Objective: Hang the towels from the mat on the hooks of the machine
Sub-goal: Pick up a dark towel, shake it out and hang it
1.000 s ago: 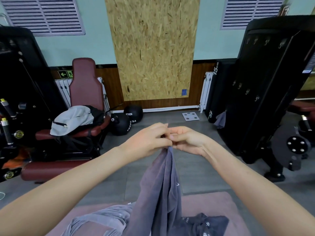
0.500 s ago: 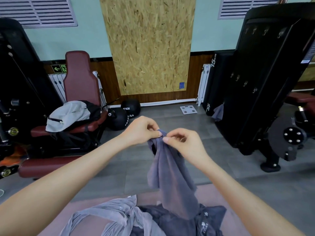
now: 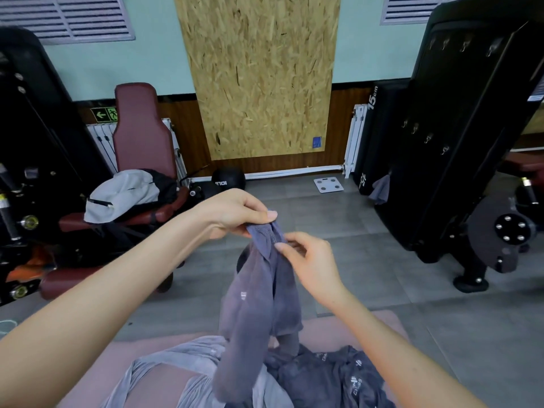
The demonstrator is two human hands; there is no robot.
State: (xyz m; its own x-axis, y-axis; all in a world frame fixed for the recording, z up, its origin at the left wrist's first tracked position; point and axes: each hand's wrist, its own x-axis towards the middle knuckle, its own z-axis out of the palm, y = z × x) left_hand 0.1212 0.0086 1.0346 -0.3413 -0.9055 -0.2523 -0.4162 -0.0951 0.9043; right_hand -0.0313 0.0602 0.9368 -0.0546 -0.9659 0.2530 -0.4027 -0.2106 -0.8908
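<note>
Left-hand grip (image 3: 235, 213) tight on towel (image 3: 256, 304) top, right-hand grip (image 3: 312, 266) seemingly too; long axis vertical, tail toward mat (image 3: 382, 323).

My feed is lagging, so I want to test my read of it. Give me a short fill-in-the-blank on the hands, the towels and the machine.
1. The left hand and the right hand both hold the purple-grey towel; the ___ one is higher.
2. On the mat lie ___ more towels: a light grey towel and a dark towel.
3. The black machine with the hooks stands on the person's ___ side.

Missing words: left; two; right.
</note>
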